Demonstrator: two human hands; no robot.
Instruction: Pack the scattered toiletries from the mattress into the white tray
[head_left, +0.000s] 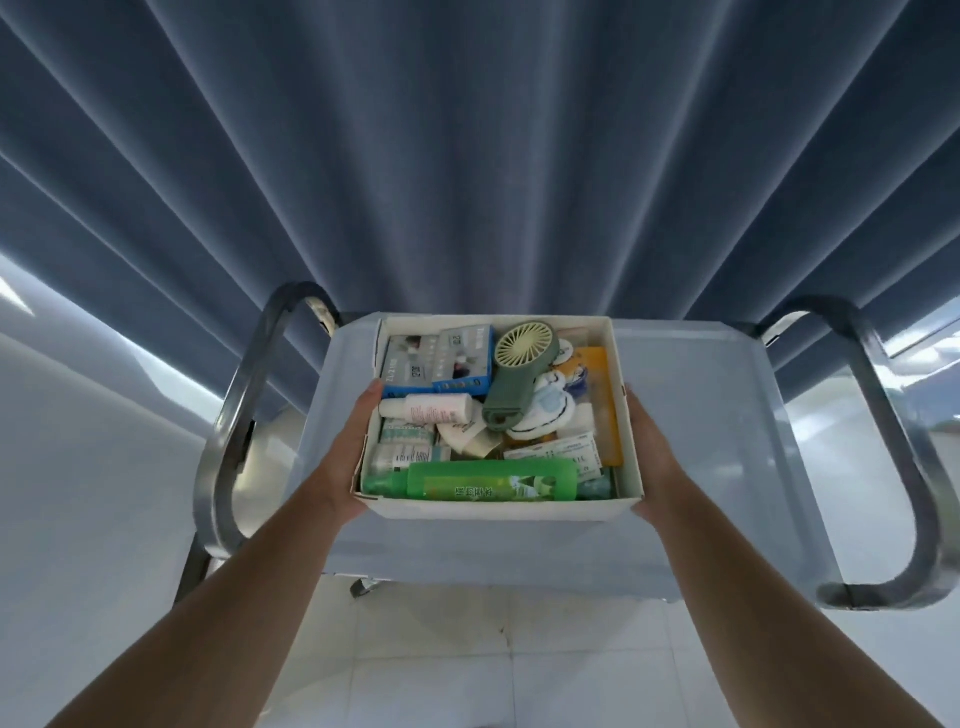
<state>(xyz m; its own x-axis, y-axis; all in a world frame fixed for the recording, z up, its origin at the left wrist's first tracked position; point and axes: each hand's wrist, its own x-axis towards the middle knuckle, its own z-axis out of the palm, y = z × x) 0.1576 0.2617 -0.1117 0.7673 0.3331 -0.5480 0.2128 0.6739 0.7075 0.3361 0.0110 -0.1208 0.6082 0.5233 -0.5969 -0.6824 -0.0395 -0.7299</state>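
Both hands on the white tray (493, 512), one per side. Left hand (350, 462) grips the left wall, thumb up along the rim. Right hand (652, 457) grips the right wall. Fingers on both are hidden under the tray.

Tray sits over the pale blue tabletop (701, 415) of a cart with 2 chrome handles (244, 415). Cannot tell if it's resting or lifted.

Contents:
- 2 blue boxes (410, 364), far left corner
- 1 green handheld fan (514, 374), lying on top
- 1 green bottle (488, 480), flat along the near wall
- 1 small white bottle (436, 408), pink print
- 2 teal-labelled packs (405, 441)
- 1 orange-edged pouch (605, 405), right side
- white sachets (566, 460), count unclear

All print is too blurred to read. Blue curtain (467, 156) behind.
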